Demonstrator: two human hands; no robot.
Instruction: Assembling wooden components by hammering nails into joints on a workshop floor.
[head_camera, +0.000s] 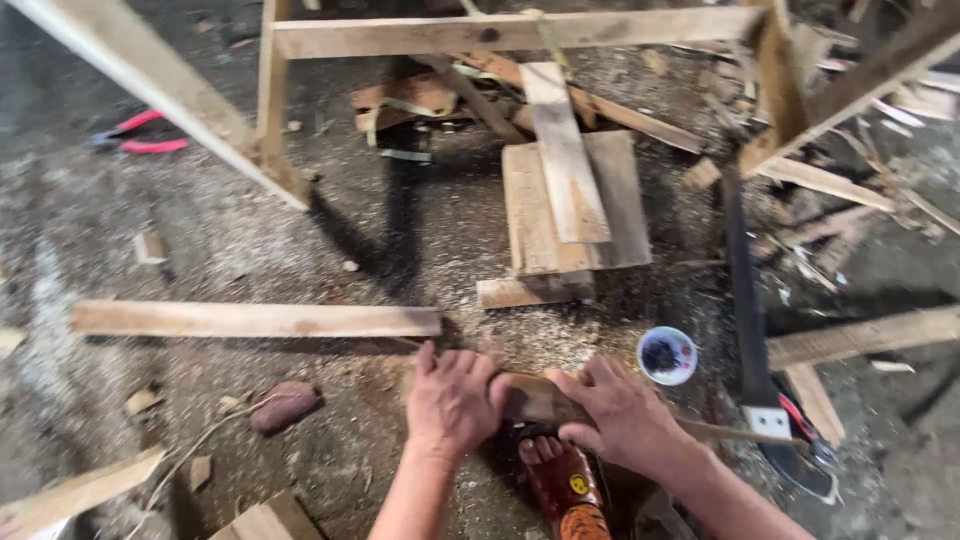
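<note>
Both my hands press down on a short dark wooden piece (530, 400) lying on the sawdust-covered floor. My left hand (452, 400) lies flat over its left end, fingers spread forward. My right hand (620, 412) grips the piece's right part, thumb toward me. A foot in a brown sandal (556, 478) rests just below the piece, between my forearms. A thin strip (740, 432) runs out to the right from under my right hand.
A long plank (255, 320) lies to the left. Stacked boards (570, 200) sit ahead under a wooden frame (500, 32). A small round container (667, 355) of dark bits, a black handsaw (750, 310), red pliers (140, 132) and scrap wood (850, 190) surround me.
</note>
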